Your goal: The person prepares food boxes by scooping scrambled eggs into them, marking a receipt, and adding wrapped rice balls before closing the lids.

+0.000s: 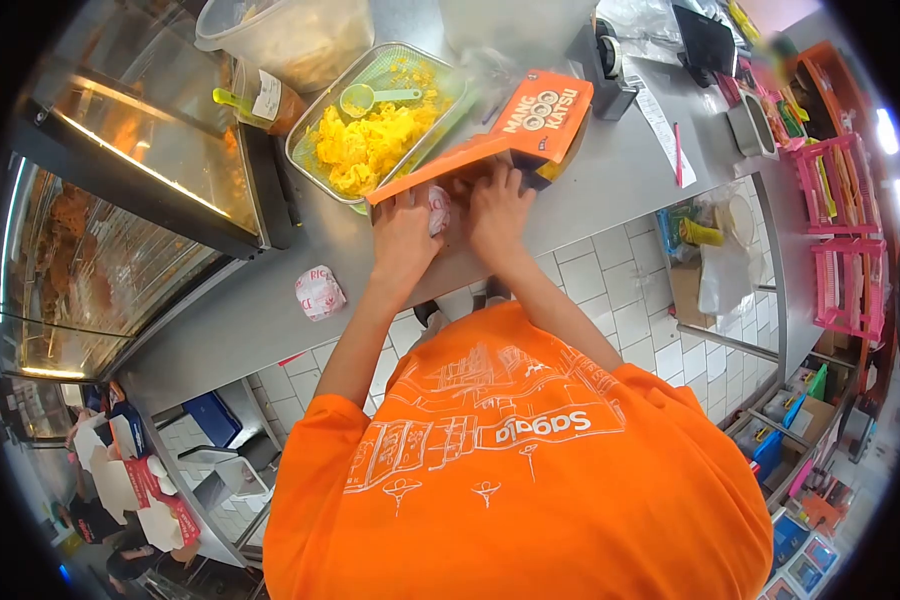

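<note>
An orange takeaway box (530, 118) with "MANG KATSU" printed on its lid stands raised at the counter's front, its opening facing me. My left hand (406, 238) is closed at the left of that opening, with a paper-wrapped rice packet (438, 210) between thumb and fingers. At the box's near edge, my right hand (500, 212) has its fingers bent over the cardboard; the fingertips are partly hidden. A second wrapped rice packet (320, 293) lies on the counter, left of my left hand.
Behind the box sits a wire-edged tray (305, 165) of yellow food with a green scoop (365, 98). A heated display case (120, 170) borders the left side. A tape dispenser (605, 75), a receipt (662, 130) and a pink pen (678, 155) are at the right.
</note>
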`<state>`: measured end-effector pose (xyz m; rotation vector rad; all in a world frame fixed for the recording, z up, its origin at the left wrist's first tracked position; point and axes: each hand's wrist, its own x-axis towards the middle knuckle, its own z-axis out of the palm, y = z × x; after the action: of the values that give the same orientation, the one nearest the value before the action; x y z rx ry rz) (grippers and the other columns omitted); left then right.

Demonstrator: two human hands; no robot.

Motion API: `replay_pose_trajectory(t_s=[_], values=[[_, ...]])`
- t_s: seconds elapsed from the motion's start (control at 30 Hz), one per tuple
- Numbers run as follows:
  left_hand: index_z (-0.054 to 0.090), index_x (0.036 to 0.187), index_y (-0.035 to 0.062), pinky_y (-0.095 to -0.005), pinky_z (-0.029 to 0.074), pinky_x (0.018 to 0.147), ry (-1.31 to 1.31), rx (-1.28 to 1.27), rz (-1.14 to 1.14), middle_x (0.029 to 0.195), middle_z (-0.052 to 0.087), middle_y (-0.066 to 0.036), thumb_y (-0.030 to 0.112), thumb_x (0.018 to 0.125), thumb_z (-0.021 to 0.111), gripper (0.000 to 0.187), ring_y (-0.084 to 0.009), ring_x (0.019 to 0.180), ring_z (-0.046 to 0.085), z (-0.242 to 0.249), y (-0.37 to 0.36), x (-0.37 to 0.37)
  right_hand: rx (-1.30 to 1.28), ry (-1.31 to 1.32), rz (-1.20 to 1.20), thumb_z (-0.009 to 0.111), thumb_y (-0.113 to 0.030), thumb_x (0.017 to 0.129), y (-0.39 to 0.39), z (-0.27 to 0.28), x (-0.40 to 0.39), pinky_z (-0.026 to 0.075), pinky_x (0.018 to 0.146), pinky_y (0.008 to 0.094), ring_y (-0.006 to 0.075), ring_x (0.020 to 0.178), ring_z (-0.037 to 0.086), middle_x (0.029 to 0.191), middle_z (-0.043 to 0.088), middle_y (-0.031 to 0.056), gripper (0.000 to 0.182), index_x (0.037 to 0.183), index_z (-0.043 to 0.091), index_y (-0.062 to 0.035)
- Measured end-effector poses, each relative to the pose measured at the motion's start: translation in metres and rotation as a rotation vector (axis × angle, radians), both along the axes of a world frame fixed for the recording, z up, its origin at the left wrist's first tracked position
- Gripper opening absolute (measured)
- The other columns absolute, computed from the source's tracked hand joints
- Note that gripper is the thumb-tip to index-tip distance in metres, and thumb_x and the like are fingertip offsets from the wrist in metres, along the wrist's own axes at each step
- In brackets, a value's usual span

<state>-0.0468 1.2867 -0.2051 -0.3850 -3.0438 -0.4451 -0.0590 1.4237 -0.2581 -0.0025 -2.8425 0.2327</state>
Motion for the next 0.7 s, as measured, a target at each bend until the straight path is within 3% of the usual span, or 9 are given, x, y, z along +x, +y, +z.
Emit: replay_pose_trajectory(t_s=[0.07, 0.17, 0.27, 0.33, 0.37, 0.4, 0.43, 0.5, 0.7], values=[[0.046, 0.130, 0.0021, -0.0478, 0.043, 0.096, 0.002, -0.020, -0.027, 0.128, 0.044, -0.019, 0.018, 0.059, 0.080, 0.081, -0.0413, 0.116, 0.047, 0.002, 0.006, -0.001, -0.044, -0.038, -0.041, 0.065, -0.028, 0.079, 0.004, 0.001, -0.003, 0.035, 0.073, 0.0442, 0.0273, 0.099, 0.045, 0.108, 0.050, 0.0097, 0.025, 0.084, 0.065, -0.0033], [0.045, 0.130, 0.0023, -0.0485, 0.041, 0.098, 0.033, -0.049, -0.036, 0.128, 0.043, -0.019, 0.019, 0.060, 0.080, 0.080, -0.0418, 0.117, 0.046, -0.001, 0.019, -0.008, -0.009, 0.002, -0.068, 0.065, -0.020, 0.074, 0.002, 0.000, -0.006, 0.034, 0.073, 0.0411, 0.0245, 0.095, 0.044, 0.101, 0.048, 0.0081, 0.016, 0.082, 0.064, -0.0066], [0.044, 0.130, 0.0022, -0.0483, 0.039, 0.099, -0.028, -0.153, -0.029, 0.128, 0.045, -0.020, 0.019, 0.063, 0.079, 0.078, -0.0403, 0.119, 0.046, -0.022, 0.026, -0.018, 0.037, -0.052, -0.040, 0.064, -0.022, 0.075, 0.008, 0.008, -0.004, 0.034, 0.072, 0.0384, 0.0242, 0.094, 0.045, 0.100, 0.048, 0.0087, 0.021, 0.088, 0.062, -0.0058], [0.045, 0.128, 0.0012, -0.0480, 0.039, 0.099, -0.105, 0.105, 0.002, 0.126, 0.047, -0.022, 0.018, 0.065, 0.077, 0.073, -0.0398, 0.118, 0.046, -0.034, 0.026, -0.028, 0.002, -0.028, -0.015, 0.065, -0.018, 0.074, 0.012, 0.006, -0.003, 0.037, 0.073, 0.0394, 0.0265, 0.094, 0.046, 0.103, 0.049, 0.0098, 0.022, 0.091, 0.060, -0.0054], [0.045, 0.128, 0.0012, -0.0480, 0.039, 0.099, -0.099, 0.109, 0.009, 0.126, 0.047, -0.022, 0.018, 0.065, 0.077, 0.073, -0.0398, 0.118, 0.046, -0.031, 0.023, -0.026, -0.036, -0.013, 0.012, 0.065, -0.013, 0.073, 0.014, 0.006, -0.003, 0.039, 0.073, 0.0403, 0.0288, 0.094, 0.048, 0.105, 0.049, 0.0110, 0.024, 0.094, 0.059, -0.0051], [0.044, 0.130, 0.0011, -0.0474, 0.038, 0.099, -0.050, 0.310, -0.014, 0.128, 0.046, -0.023, 0.013, 0.066, 0.075, 0.073, -0.0412, 0.118, 0.045, -0.028, 0.015, -0.017, -0.030, -0.011, 0.043, 0.065, -0.013, 0.073, 0.017, 0.014, -0.005, 0.039, 0.073, 0.0403, 0.0288, 0.094, 0.048, 0.105, 0.049, 0.0110, 0.024, 0.094, 0.059, -0.0051], [0.042, 0.132, 0.0010, -0.0468, 0.037, 0.099, -0.007, 0.503, -0.054, 0.129, 0.046, -0.024, 0.009, 0.067, 0.073, 0.073, -0.0426, 0.119, 0.043, -0.027, 0.008, -0.008, -0.209, -0.026, 0.135, 0.065, -0.008, 0.071, 0.025, 0.024, -0.001, 0.042, 0.076, 0.0415, 0.0313, 0.095, 0.049, 0.108, 0.049, 0.0133, 0.026, 0.095, 0.058, -0.0050], [0.042, 0.131, -0.0002, -0.0466, 0.039, 0.097, -0.024, 0.496, -0.035, 0.127, 0.047, -0.024, 0.007, 0.070, 0.072, 0.068, -0.0425, 0.117, 0.045, -0.029, 0.000, 0.001, -0.506, -0.059, 0.258, 0.065, 0.003, 0.067, 0.037, 0.038, 0.005, 0.048, 0.083, 0.0443, 0.0391, 0.099, 0.052, 0.119, 0.047, 0.0195, 0.037, 0.101, 0.055, -0.0053], [0.051, 0.117, -0.0015, -0.0433, 0.047, 0.085, -0.127, 0.309, 0.017, 0.112, 0.056, -0.021, 0.004, 0.076, 0.068, 0.044, -0.0406, 0.099, 0.056, -0.039, -0.005, 0.007, -0.713, -0.134, 0.291, 0.062, 0.003, 0.073, 0.048, 0.045, 0.011, 0.049, 0.080, 0.0463, 0.0437, 0.098, 0.055, 0.122, 0.044, 0.0217, 0.040, 0.110, 0.050, -0.0036]])
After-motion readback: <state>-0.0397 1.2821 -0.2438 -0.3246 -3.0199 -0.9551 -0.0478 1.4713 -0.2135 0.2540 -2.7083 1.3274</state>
